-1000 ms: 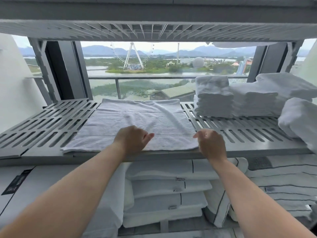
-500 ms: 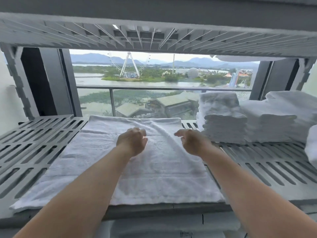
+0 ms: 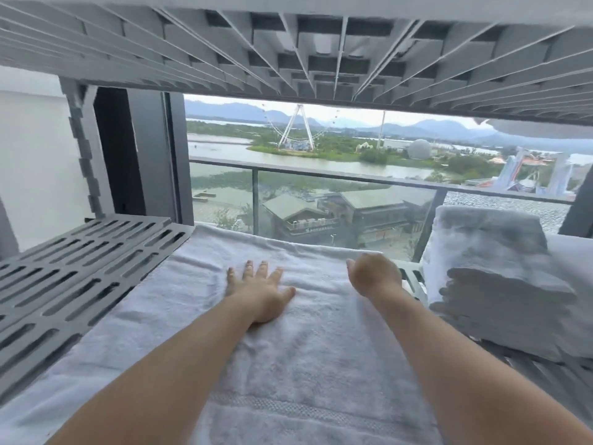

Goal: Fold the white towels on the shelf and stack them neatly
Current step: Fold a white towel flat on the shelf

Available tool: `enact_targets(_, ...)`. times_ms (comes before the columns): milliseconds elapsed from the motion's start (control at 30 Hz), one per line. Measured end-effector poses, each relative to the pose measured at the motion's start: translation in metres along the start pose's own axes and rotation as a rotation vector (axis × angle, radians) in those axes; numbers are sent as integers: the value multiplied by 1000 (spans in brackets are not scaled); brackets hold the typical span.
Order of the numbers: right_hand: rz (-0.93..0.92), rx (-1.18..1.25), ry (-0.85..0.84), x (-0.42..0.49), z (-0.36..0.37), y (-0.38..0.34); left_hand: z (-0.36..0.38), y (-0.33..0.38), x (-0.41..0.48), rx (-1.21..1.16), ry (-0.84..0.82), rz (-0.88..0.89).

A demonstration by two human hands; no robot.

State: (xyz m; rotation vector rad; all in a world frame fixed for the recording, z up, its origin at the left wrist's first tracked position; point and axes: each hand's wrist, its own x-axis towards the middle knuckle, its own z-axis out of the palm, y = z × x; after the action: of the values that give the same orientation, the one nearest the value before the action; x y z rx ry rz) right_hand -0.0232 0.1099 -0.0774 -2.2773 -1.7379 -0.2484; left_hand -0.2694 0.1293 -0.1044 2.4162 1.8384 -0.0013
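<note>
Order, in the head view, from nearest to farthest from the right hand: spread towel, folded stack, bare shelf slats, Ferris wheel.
1. Spread towel, at the right hand.
2. Folded stack, just right.
3. Bare shelf slats, far left.
4. Ferris wheel, outside, far behind.

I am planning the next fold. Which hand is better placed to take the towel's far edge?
Right, probably: the right hand is curled near the far edge of the towel, while the left hand lies flat on its middle.
</note>
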Motion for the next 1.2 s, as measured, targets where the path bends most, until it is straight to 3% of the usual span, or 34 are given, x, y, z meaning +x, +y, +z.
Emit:
enact_targets(133, -206, 18, 17, 43, 6, -40, 1, 0, -3, -27, 17, -1)
enact_targets(267, -215, 4, -92, 72, 35, -48, 0, 0, -7, -13, 11, -1)
enact_targets(433, -137, 33, -12, 92, 50, -32, -2, 1, -5, 0, -8, -7)
enact_targets(600, -208, 207, 110, 77, 37, -29, 1, -1, -3, -18, 4, -5)
enact_targets(700, -249, 187, 190, 58, 20, -32, 1, -2, 1, -58, 19, -7)
enact_targets(800, -272, 158, 255, 31, 2, -36, -12, -14, 9, -111, 189, 16)
enact_targets(933, -313, 165, 343, -16, -7, -34, -36, -44, 26, 48, 516, 117)
enact_targets(1100, -349, 119, 533, -66, -16, -16, -53, -72, 35, 237, 594, 275)
enact_targets(1200, -374, 61, 526, -89, -19, -4, -53, -83, 17, 178, 641, 343)
